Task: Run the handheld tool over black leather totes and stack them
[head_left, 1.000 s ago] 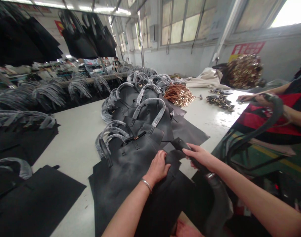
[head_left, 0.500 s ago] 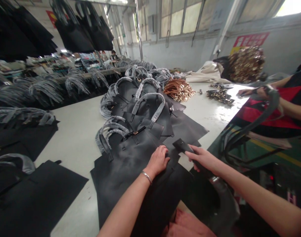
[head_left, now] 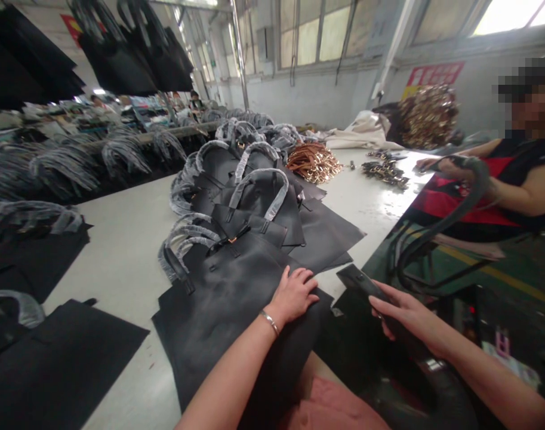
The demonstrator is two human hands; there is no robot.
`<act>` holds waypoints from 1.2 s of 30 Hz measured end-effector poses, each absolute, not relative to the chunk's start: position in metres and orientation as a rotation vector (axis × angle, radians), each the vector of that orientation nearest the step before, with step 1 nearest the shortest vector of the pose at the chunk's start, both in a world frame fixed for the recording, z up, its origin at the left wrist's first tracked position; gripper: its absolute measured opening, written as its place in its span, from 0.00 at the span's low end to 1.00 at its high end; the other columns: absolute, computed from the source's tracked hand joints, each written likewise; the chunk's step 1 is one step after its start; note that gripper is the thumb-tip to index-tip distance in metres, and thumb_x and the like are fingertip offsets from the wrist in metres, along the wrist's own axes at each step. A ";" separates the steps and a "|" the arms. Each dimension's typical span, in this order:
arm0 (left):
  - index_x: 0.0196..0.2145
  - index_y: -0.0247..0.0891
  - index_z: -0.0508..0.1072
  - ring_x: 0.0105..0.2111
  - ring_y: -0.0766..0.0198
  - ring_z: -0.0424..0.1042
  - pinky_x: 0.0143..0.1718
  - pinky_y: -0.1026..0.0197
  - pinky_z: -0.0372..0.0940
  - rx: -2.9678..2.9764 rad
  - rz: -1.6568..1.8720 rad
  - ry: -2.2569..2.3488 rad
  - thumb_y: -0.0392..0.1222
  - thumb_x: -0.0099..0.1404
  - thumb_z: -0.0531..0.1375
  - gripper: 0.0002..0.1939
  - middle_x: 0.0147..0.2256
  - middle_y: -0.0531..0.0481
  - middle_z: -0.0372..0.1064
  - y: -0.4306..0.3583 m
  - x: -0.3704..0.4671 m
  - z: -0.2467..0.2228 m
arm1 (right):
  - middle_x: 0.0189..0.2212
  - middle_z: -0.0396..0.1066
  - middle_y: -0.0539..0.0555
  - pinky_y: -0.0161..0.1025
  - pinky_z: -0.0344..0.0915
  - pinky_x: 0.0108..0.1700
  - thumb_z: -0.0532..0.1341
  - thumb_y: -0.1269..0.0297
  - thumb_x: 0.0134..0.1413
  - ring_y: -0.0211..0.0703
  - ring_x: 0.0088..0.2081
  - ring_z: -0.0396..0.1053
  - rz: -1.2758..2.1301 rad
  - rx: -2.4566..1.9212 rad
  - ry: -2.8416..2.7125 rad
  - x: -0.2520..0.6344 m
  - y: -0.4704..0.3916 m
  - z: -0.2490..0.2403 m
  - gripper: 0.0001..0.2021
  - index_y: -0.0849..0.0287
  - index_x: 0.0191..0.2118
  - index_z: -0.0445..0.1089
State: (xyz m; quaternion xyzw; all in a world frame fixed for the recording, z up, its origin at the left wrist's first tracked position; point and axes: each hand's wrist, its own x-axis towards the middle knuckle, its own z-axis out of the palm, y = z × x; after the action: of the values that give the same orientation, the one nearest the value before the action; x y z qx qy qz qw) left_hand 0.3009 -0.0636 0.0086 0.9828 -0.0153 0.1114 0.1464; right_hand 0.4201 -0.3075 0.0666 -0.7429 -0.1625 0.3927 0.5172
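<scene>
My left hand (head_left: 295,294), with a silver bangle at its wrist, lies on the front of a black leather tote bag (head_left: 236,292). Its fingers are stretched out near the bag's right edge. This bag tops a stack, and its handles (head_left: 178,248) are wrapped in clear plastic. A small gold-coloured clasp (head_left: 231,239) shows at its upper edge. Off to the right, my right hand (head_left: 400,310) grips a black vacuum nozzle (head_left: 359,279) joined to a thick dark hose. The nozzle's flat tip points up and left, apart from the bag.
More black bags (head_left: 263,197) overlap farther up the white table (head_left: 120,239), and others (head_left: 66,358) lie at left. Brown straps with gold hooks (head_left: 314,162) and dark straps (head_left: 384,170) are piled beyond. A co-worker (head_left: 523,173) at right holds another black hose (head_left: 460,209).
My right hand has drawn the nozzle to the right and away from the bag. My left hand's fingers have spread flatter on the bag. The view has swung slightly right, bringing in more of the co-worker.
</scene>
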 end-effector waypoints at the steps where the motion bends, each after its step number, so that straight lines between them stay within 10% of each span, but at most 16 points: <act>1: 0.46 0.44 0.67 0.58 0.53 0.55 0.61 0.36 0.44 2.843 0.329 -0.018 0.47 0.65 0.62 0.14 0.55 0.47 0.60 -0.059 0.305 0.009 | 0.27 0.66 0.47 0.33 0.64 0.18 0.63 0.50 0.54 0.35 0.18 0.66 0.939 -1.780 -0.373 0.420 -0.309 0.066 0.34 0.53 0.63 0.54; 10: 0.39 0.35 0.69 0.41 0.55 0.66 0.40 0.54 0.67 3.028 0.184 -0.298 0.31 0.68 0.54 0.06 0.39 0.42 0.67 -0.071 0.329 0.017 | 0.26 0.66 0.47 0.32 0.62 0.17 0.62 0.50 0.53 0.34 0.16 0.64 0.937 -1.746 -0.351 0.416 -0.315 0.057 0.35 0.56 0.63 0.51; 20: 0.38 0.29 0.68 0.32 0.54 0.67 0.21 0.60 0.65 3.225 0.071 -0.502 0.30 0.68 0.47 0.11 0.33 0.40 0.62 -0.089 0.346 0.009 | 0.27 0.66 0.47 0.32 0.60 0.18 0.63 0.46 0.49 0.33 0.16 0.64 0.912 -1.789 -0.287 0.414 -0.324 0.055 0.41 0.59 0.64 0.49; 36: 0.44 0.38 0.66 0.39 0.60 0.71 0.41 0.60 0.68 2.823 0.210 0.280 0.31 0.70 0.44 0.14 0.40 0.45 0.70 -0.078 0.327 0.017 | 0.26 0.65 0.45 0.29 0.61 0.16 0.62 0.51 0.53 0.33 0.16 0.65 1.054 -1.771 -0.466 0.417 -0.300 0.063 0.35 0.56 0.63 0.51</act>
State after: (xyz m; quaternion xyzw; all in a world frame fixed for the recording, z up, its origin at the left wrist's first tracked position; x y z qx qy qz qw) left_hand 0.3275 -0.0776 0.0167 0.9815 0.0973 0.0729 0.1480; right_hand 0.4167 -0.3000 0.0635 -0.7296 -0.1922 0.4342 0.4921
